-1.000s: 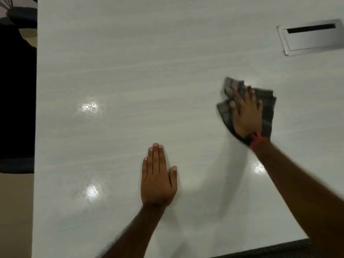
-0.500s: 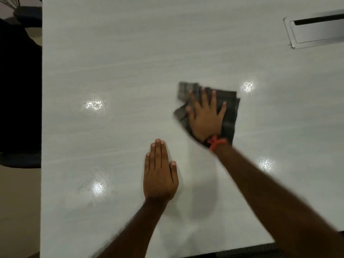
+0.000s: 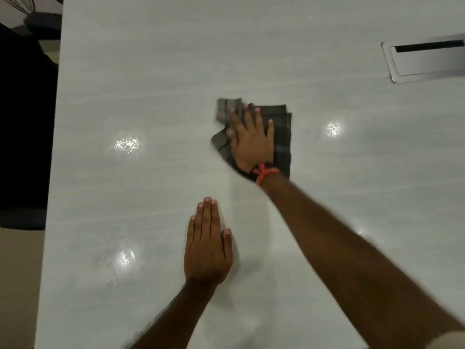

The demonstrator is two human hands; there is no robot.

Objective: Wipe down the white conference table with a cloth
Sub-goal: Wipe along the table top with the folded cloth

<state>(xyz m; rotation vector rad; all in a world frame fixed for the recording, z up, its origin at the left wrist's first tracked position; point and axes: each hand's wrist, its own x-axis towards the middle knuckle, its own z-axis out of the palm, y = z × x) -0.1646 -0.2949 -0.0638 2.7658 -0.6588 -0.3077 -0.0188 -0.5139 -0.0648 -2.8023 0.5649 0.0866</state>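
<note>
As the left hand (image 3: 206, 248) stays flat on the worktop (image 3: 151, 71), the flat right hand (image 3: 251, 144) has pushed the cloth (image 3: 283, 142) leftward; roughly square, its long axis unclear.

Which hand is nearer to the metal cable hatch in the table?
Right. The right hand presses the cloth below and left of the hatch; the left hand lies flat on the table, farther away.
</note>
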